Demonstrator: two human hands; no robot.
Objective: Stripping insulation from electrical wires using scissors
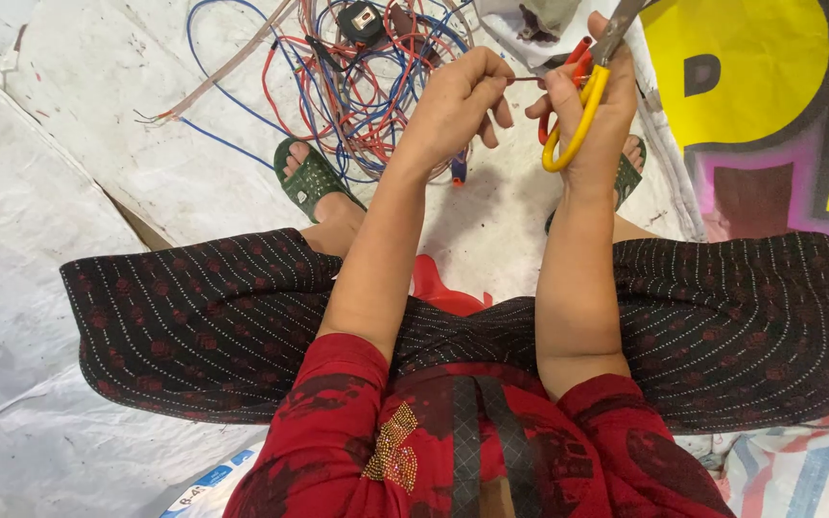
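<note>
- Left hand [455,104] pinches a thin red wire [526,80] at the fingertips, above the tangled wire pile [357,86].
- Wire runs roughly level, left to right, its end pointing at the right hand.
- Right hand [587,105] grips yellow-handled scissors [582,91], blades pointing up and away; whether they are parted is hidden.
- Risk, as I judge it: blades so near the fingertips could nick them, or the short wire could slip free.
</note>
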